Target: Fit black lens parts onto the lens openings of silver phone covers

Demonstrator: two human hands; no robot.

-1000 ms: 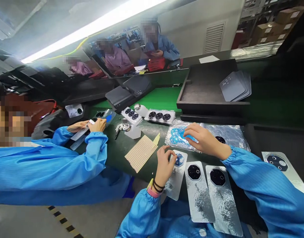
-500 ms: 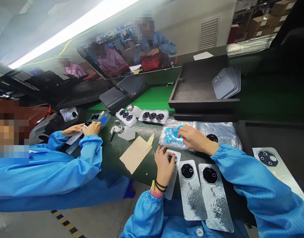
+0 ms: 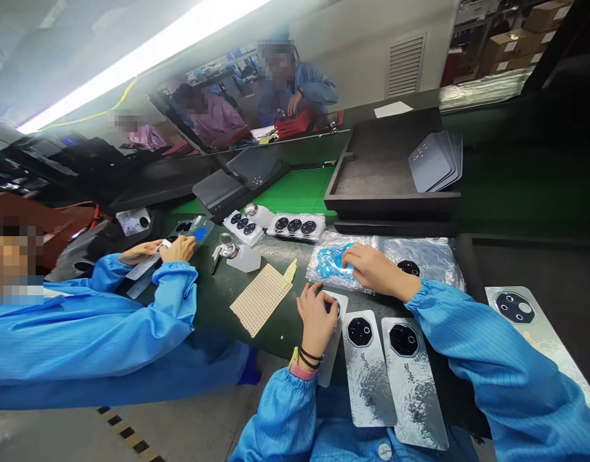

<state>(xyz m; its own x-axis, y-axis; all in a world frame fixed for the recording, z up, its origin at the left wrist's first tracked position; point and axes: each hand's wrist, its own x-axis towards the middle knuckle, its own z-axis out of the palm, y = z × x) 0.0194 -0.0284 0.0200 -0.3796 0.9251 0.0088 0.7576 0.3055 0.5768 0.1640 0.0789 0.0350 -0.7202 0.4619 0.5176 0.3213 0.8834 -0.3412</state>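
My left hand [image 3: 317,319] rests with curled fingers on the camera ring of the leftmost silver phone back cover [image 3: 329,359], pressing it to the dark bench. My right hand [image 3: 372,269] lies on a clear bag holding blue film pieces [image 3: 329,264], its fingertips pinched at a blue piece. Two more silver back covers [image 3: 367,369] [image 3: 413,385] with black octagonal camera rings lie side by side right of my left hand. Another cover [image 3: 521,314] lies at the far right.
A perforated tan sheet [image 3: 260,298] lies left of my left hand. Trays of black camera lenses [image 3: 295,226] and small bottles [image 3: 237,251] stand behind. A black tray [image 3: 391,199] holds dark covers. A co-worker in blue [image 3: 131,308] works at the left; other people sit across the belt.
My left hand has closed down over the camera ring of the leftmost cover. My right hand stays on the blue film bag. The view shifted slightly.
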